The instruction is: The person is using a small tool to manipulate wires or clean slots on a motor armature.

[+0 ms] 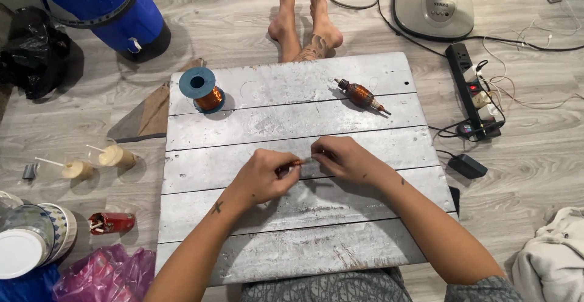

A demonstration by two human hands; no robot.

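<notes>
L hand (263, 177) & R hand (344, 158) both pinch thin copper wire (296, 164) (over grey board (292, 125)).

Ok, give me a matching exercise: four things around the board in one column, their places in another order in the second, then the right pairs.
Things:
1. copper wire spool
2. wound armature
3. power strip
4. blue water cooler

Places:
A. on the floor, right of the wooden board
B. on the board's far left corner
C. on the floor, far left of the board
D. on the board, far right part

Pairs: 1-B, 2-D, 3-A, 4-C
</notes>
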